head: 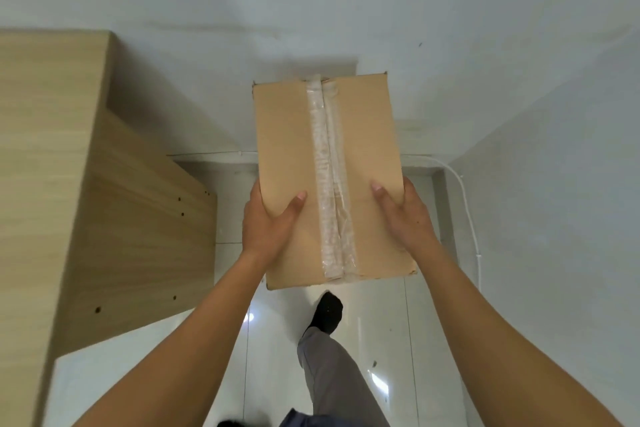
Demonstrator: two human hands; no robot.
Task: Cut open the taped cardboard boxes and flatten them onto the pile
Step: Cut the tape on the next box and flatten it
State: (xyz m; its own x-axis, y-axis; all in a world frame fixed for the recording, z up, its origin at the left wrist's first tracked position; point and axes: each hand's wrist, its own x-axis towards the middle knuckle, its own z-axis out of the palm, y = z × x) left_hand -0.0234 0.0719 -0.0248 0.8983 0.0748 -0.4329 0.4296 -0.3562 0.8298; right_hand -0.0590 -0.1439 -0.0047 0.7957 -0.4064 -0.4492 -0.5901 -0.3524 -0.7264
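A closed brown cardboard box (pixel 287 149) is held up in front of me, above the floor. A strip of clear tape (pixel 329 177) runs down the middle of its top face along the seam. My left hand (pixel 266 225) grips the box's near left side, thumb lying on the top face. My right hand (pixel 405 215) grips the near right side the same way, thumb on top. The fingers of both hands are hidden under the box. No cutting tool is in view.
A light wooden cabinet (pixel 69 184) stands close on the left. White walls (pixel 536 149) close in ahead and to the right, with a white cable (pixel 471 218) running down the right wall. Below lie glossy white floor tiles (pixel 381 322), my grey trouser leg (pixel 332 374) and black-socked foot (pixel 329 312).
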